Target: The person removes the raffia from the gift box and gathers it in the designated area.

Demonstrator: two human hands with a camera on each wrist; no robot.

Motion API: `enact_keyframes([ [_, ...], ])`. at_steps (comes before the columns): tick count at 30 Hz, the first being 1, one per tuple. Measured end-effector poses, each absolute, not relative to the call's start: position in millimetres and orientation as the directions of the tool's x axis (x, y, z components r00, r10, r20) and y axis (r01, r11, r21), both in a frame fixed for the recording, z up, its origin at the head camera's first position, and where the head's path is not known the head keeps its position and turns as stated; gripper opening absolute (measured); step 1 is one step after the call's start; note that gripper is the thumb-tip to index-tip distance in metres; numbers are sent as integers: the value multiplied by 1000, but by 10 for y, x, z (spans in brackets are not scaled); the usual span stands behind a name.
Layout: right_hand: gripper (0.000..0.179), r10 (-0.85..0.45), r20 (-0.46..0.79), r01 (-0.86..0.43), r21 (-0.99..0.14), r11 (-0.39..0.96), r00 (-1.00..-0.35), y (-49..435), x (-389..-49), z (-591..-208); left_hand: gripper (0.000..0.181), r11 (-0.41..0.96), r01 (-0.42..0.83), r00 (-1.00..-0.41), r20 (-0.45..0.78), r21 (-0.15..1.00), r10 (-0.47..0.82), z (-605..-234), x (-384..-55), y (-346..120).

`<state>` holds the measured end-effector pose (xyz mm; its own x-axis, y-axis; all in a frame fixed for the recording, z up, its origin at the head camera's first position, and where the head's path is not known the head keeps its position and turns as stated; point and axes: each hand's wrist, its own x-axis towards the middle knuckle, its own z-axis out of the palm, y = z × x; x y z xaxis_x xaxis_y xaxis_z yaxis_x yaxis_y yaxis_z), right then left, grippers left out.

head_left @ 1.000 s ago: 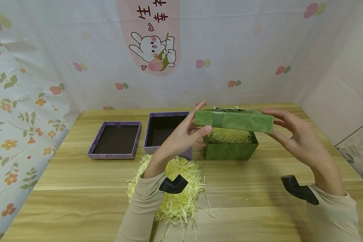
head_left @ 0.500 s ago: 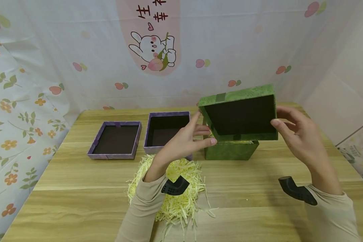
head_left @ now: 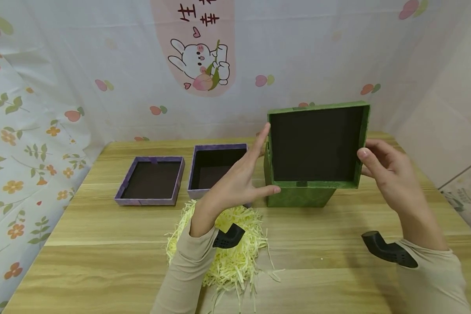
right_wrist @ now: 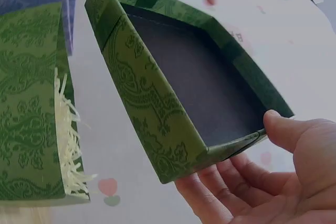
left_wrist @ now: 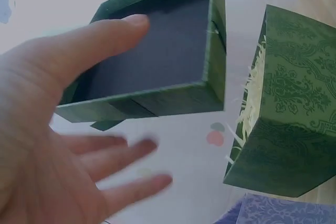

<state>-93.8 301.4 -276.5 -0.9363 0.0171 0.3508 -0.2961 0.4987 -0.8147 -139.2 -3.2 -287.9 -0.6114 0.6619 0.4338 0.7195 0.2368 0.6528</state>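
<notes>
My right hand (head_left: 394,174) grips the right edge of a green box lid (head_left: 314,146), thumb on the rim and fingers behind it. The lid is tipped up, its black inside facing me. By its left side is my left hand (head_left: 237,181), fingers straight and spread; in the left wrist view the thumb (left_wrist: 113,38) overlaps the lid's inside. Behind and below the lid stands the green box (head_left: 298,198), its opening mostly hidden in the head view. Pale shredded paper (left_wrist: 254,95) pokes over its rim in the left wrist view.
A purple box (head_left: 217,168) with a black inside stands left of the green one. Farther left lies a purple lid (head_left: 153,181), inside up. A heap of yellow shredded paper (head_left: 235,248) lies on the wooden table (head_left: 102,261) under my left forearm. A printed cloth (head_left: 306,52) hangs behind.
The green lid has turned from lying nearly level over the green box to tipped up, inside toward me, and shifted slightly right. The left hand's fingers have loosened from the lid and spread.
</notes>
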Motion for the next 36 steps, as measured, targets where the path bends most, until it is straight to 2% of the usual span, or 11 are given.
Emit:
enact_keyframes([
  [4,26,-9,294,-261,-832,490,-956,3036,-941,-2758,89,132,739,-551,481,660,682,-2872,-1405,-46],
  [7,33,-19,261,-234,-829,508,-965,3053,-940,-2755,77,103,732,-541,481,674,690,-2867,-1416,-56],
  [10,36,-16,232,-207,-832,516,-973,3067,-940,-2758,75,100,704,-557,460,703,692,-2868,-1422,-56],
  [14,39,-58,233,-231,-840,492,-971,3085,-930,-2745,76,89,635,-600,417,767,683,-2870,-1411,-50],
  [21,65,-310,329,-412,-873,262,-892,3128,-889,-2656,77,114,525,-684,339,843,646,-2867,-1384,-81],
  [24,66,-358,322,-442,-833,333,-877,3154,-877,-2647,76,110,501,-690,320,858,650,-2856,-1378,-95],
  [28,59,-353,275,-430,-747,507,-894,3201,-872,-2645,72,92,500,-684,327,861,652,-2848,-1377,-102],
  [36,55,-310,237,-377,-750,544,-921,3335,-879,-2659,69,122,503,-686,310,855,659,-2897,-1385,-17],
])
